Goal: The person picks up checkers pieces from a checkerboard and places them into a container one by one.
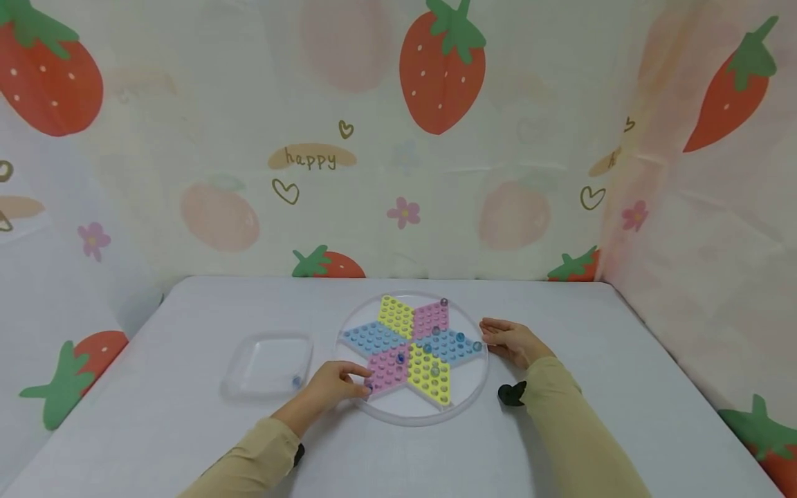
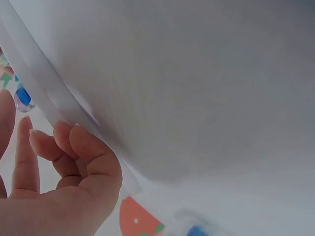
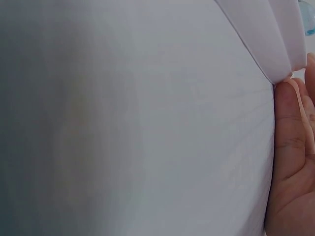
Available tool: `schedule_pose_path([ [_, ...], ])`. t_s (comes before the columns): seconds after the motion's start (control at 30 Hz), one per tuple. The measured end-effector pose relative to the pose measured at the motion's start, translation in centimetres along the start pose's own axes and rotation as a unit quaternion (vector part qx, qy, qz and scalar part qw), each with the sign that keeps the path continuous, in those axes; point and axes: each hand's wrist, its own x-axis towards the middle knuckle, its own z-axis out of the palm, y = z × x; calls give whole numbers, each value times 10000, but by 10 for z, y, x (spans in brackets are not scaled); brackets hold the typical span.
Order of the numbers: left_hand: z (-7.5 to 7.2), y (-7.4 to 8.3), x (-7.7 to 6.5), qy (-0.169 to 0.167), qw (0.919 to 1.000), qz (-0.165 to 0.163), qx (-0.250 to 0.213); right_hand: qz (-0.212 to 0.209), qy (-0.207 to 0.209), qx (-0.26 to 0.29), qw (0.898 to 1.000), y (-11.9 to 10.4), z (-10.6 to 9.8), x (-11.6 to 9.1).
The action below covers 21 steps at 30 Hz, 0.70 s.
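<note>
A star-shaped Chinese checkers board [image 1: 414,420], round and white-rimmed with pink, blue and yellow points, lies on the table. At its front left my left hand [image 1: 339,382] has the thumb and index finger around a glass marble [image 1: 369,389] at the tip of the pink point. In the left wrist view a clear-and-blue marble [image 2: 23,100] shows by the fingertips, the other fingers curled. My right hand [image 1: 509,339] rests at the board's right rim, fingers nearly straight. Close by sits a blue marble [image 1: 477,346] on the blue point's tip.
Left of the board stands a clear plastic tray [image 1: 232,387] with a marble [image 1: 297,381] in its corner. Several more marbles are spread over the board. A strawberry-print cloth [image 1: 448,228] hangs behind the white table [image 1: 156,415].
</note>
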Motion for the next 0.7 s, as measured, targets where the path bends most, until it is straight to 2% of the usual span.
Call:
schedule_pose_path([
  [0.17,3,1,1,39,9995,-24,305,50,16,-26,10000,0,-1,2],
  [0.4,4,2,1,74,9987,17,504,12,-35,-86,10000,-1,0,0],
  [0.7,4,1,4,86,9989,-25,467,5,33,-28,10000,0,0,1],
])
